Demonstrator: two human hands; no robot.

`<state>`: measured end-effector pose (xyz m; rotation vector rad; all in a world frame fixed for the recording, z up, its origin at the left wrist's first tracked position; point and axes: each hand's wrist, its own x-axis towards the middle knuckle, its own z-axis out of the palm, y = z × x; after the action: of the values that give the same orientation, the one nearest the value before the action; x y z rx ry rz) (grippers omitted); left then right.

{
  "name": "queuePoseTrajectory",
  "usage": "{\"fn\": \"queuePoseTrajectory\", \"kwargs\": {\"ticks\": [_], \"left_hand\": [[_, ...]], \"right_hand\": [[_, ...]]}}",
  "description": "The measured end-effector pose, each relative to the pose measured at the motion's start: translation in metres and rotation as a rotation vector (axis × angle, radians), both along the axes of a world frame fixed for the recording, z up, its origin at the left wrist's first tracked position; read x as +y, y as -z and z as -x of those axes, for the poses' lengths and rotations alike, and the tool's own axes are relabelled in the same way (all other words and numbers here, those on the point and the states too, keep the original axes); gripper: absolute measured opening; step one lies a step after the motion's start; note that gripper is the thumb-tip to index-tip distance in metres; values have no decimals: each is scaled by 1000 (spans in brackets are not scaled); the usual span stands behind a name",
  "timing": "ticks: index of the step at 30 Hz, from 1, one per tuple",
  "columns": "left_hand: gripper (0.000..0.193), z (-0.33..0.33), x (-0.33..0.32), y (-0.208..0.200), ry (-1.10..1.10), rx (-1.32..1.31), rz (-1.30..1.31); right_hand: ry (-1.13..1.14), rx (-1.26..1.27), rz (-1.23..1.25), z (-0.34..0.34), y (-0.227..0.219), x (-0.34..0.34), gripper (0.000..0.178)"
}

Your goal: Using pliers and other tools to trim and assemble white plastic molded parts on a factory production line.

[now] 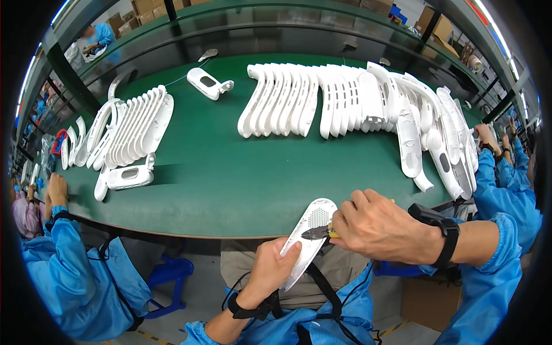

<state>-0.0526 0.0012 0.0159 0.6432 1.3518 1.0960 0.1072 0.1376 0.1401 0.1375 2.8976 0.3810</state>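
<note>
Closed around the lower part of a long white plastic shell is my left hand, its thumb lying on the near face. The shell has a rounded end with a patch of small holes, and it is tilted over the table's front edge. My right hand grips a pair of cutting pliers with yellow handles. The dark jaws of the pliers lie against the shell, just below the holes. Whether the jaws are closed on any plastic cannot be made out.
A row of white curved shells stands at the back of the green table, with a jumbled pile to the right. More shells stand at left. A lone white part lies far back. A co-worker's hand rests at left; another's reaches the pile.
</note>
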Motion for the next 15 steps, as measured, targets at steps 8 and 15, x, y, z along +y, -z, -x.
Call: {"fn": "queuePoseTrajectory", "kwargs": {"ticks": [8,15], "left_hand": [[29,1,-1,7,37,-2,-23],[30,1,-1,9,43,13,-31]], "right_hand": [[-14,-26,-28,0,-4,1,37],[-12,-3,-15,0,1,3,36]]}}
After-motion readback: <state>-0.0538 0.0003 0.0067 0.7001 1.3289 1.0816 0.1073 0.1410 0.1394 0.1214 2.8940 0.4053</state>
